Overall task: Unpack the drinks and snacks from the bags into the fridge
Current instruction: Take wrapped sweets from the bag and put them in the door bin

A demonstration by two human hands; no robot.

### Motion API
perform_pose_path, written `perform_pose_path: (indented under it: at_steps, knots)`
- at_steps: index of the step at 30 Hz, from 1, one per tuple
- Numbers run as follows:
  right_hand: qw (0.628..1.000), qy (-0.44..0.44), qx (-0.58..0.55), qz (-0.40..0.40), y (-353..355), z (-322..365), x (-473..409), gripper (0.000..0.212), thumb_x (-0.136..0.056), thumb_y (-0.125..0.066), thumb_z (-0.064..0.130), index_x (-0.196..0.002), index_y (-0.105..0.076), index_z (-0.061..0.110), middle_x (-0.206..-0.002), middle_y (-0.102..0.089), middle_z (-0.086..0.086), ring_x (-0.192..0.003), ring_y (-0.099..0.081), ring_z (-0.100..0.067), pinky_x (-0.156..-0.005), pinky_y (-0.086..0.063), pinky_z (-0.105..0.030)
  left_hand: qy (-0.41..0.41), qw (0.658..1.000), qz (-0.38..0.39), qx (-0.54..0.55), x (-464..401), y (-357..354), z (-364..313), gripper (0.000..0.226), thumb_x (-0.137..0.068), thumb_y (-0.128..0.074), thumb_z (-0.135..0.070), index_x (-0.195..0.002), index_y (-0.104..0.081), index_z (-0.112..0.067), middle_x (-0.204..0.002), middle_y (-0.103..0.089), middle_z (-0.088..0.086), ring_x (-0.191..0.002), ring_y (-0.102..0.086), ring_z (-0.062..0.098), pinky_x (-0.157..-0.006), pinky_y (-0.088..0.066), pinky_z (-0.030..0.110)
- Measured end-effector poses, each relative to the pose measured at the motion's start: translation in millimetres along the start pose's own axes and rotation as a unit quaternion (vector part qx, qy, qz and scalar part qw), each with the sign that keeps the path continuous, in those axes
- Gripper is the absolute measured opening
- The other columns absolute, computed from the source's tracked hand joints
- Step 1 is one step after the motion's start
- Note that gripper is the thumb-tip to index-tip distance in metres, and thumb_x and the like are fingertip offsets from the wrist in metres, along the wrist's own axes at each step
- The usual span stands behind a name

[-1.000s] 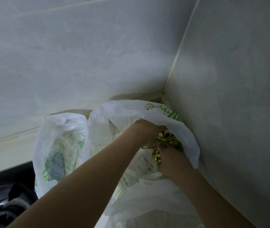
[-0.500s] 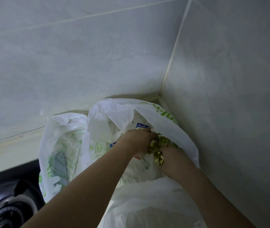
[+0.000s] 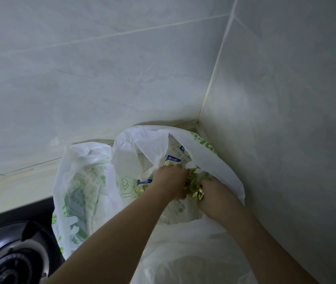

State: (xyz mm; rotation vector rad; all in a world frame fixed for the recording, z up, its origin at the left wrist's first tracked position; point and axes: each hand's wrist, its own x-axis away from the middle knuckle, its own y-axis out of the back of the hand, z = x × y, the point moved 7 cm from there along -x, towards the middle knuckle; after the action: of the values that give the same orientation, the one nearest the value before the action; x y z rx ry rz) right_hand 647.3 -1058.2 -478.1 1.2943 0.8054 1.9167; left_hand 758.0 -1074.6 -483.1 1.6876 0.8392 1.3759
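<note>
- Snacks (image 3: 193, 186) in crinkled gold foil sit inside the open white bag (image 3: 220, 160), wedged in the corner of the tiled wall (image 3: 122, 78) on the counter (image 3: 9, 191)
- Left hand (image 3: 171, 181) curls its fingers round the foil bundle from the left; right hand (image 3: 214, 193) grips it from the right, both sunk in the bag's mouth
- Blue-labelled packets (image 3: 173, 160) show deeper inside the same bag, just behind the left hand
- A second bag (image 3: 81, 181), printed green, stands just beside it to the left, with a stove burner (image 3: 9, 257) at the lower left
- The foil looks light, thin and easily crushed, probably slippery where smooth; a loose two-handed cupping grip under the bundle seems safer than pinching one twisted end
- The thin plastic rim draped over the right wrist could snag as the bundle comes up
- No fridge is in view
</note>
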Motion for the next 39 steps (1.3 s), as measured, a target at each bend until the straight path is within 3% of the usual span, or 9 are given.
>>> perform_pose_path:
  at_steps: [5, 9, 13, 18, 22, 26, 30, 36, 39]
  knots:
    - [0.999, 0.037, 0.014, -0.036, 10.3, 16.0, 15.4, 0.031, -0.093, -0.049, 0.021, -0.122, -0.054, 0.013, -0.126, -0.05, -0.009, -0.114, -0.053, -0.027, -0.093, -0.044, -0.033, 0.061, 0.989, -0.028, 0.13, 29.3, 6.5, 18.8, 0.044, -0.076, -0.069, -0.023, -0.114, -0.048, -0.019, -0.113, -0.05, 0.006, -0.097, -0.056, 0.027, -0.073, -0.05, 0.036]
    - [0.996, 0.048, -0.009, -0.07, 24.8, 32.7, 37.2, 0.025, -0.084, -0.055, 0.024, -0.108, -0.058, 0.019, -0.113, -0.054, -0.005, -0.099, -0.06, -0.026, -0.079, -0.05, -0.034, 0.099, 0.968, -0.087, 0.215, 72.9, 29.0, 28.1, 0.032, -0.08, -0.064, -0.025, -0.108, -0.05, -0.02, -0.105, -0.049, 0.004, -0.092, -0.057, 0.026, -0.078, -0.05, 0.037]
    - [0.99, 0.094, -0.03, -0.099, 49.1, 56.5, 69.8, 0.023, -0.08, -0.059, 0.022, -0.102, -0.057, 0.019, -0.102, -0.052, -0.002, -0.087, -0.059, -0.023, -0.06, -0.039, -0.027, 0.147, 0.943, -0.142, 0.264, 125.3, 47.7, 36.8, 0.031, -0.078, -0.065, -0.025, -0.105, -0.052, -0.019, -0.101, -0.048, 0.002, -0.092, -0.057, 0.026, -0.079, -0.051, 0.037]
    - [0.977, 0.138, -0.047, -0.154, 75.4, 84.6, 111.6, 0.028, -0.082, -0.06, 0.022, -0.11, -0.058, 0.023, -0.109, -0.049, 0.0, -0.093, -0.061, -0.025, -0.074, -0.049, -0.031, 0.192, 0.914, -0.227, 0.276, 191.8, 69.9, 46.8, 0.032, -0.08, -0.063, -0.025, -0.109, -0.052, -0.018, -0.1, -0.048, 0.0, -0.091, -0.053, 0.023, -0.073, -0.041, 0.029]
    - [0.965, 0.175, -0.062, -0.186, 89.4, 104.2, 139.1, 0.035, -0.083, -0.062, 0.022, -0.118, -0.058, 0.019, -0.118, -0.05, -0.001, -0.106, -0.057, -0.024, -0.085, -0.048, -0.032, 0.211, 0.871, -0.301, 0.326, 242.3, 85.0, 56.0, 0.026, -0.078, -0.065, -0.029, -0.099, -0.052, -0.022, -0.098, -0.057, -0.001, -0.086, -0.063, 0.02, -0.076, -0.051, 0.036]
    - [0.951, 0.21, -0.085, -0.209, 96.0, 128.8, 161.9, 0.048, -0.084, -0.063, 0.024, -0.131, -0.053, 0.02, -0.13, -0.048, 0.0, -0.118, -0.051, -0.021, -0.092, -0.045, -0.032, 0.229, 0.817, -0.374, 0.375, 293.2, 91.8, 65.9, 0.031, -0.078, -0.067, -0.036, -0.103, -0.053, -0.026, -0.1, -0.058, -0.004, -0.079, -0.069, 0.015, -0.075, -0.056, 0.04]
    - [0.929, 0.274, -0.116, -0.219, 93.6, 164.8, 186.6, 0.048, -0.084, -0.064, 0.023, -0.131, -0.054, 0.023, -0.128, -0.049, 0.003, -0.116, -0.052, -0.019, -0.089, -0.042, -0.027, 0.271, 0.78, -0.401, 0.395, 340.0, 81.9, 77.9, 0.039, -0.075, -0.066, -0.043, -0.107, -0.052, -0.027, -0.099, -0.062, -0.006, -0.082, -0.068, 0.012, -0.075, -0.056, 0.04]
    - [0.911, 0.338, -0.141, -0.189, 65.4, 224.9, 215.0, 0.046, -0.083, -0.063, 0.027, -0.127, -0.055, 0.025, -0.121, -0.049, 0.006, -0.109, -0.053, -0.014, -0.082, -0.037, -0.022, 0.352, 0.727, -0.443, 0.388, 418.7, 51.8, 94.9, 0.03, -0.081, -0.069, -0.034, -0.106, -0.055, -0.024, -0.093, -0.064, -0.009, -0.076, -0.061, -0.001, -0.061, -0.047, 0.017]
    - [0.901, 0.37, -0.145, -0.171, 49.0, 256.6, 234.2, 0.042, -0.083, -0.064, 0.027, -0.124, -0.057, 0.025, -0.115, -0.049, 0.007, -0.108, -0.052, -0.012, -0.082, -0.037, -0.022, 0.374, 0.701, -0.465, 0.391, 456.4, 39.9, 102.3, 0.033, -0.08, -0.07, -0.038, -0.106, -0.056, -0.025, -0.094, -0.065, -0.008, -0.082, -0.063, 0.006, -0.07, -0.054, 0.029]
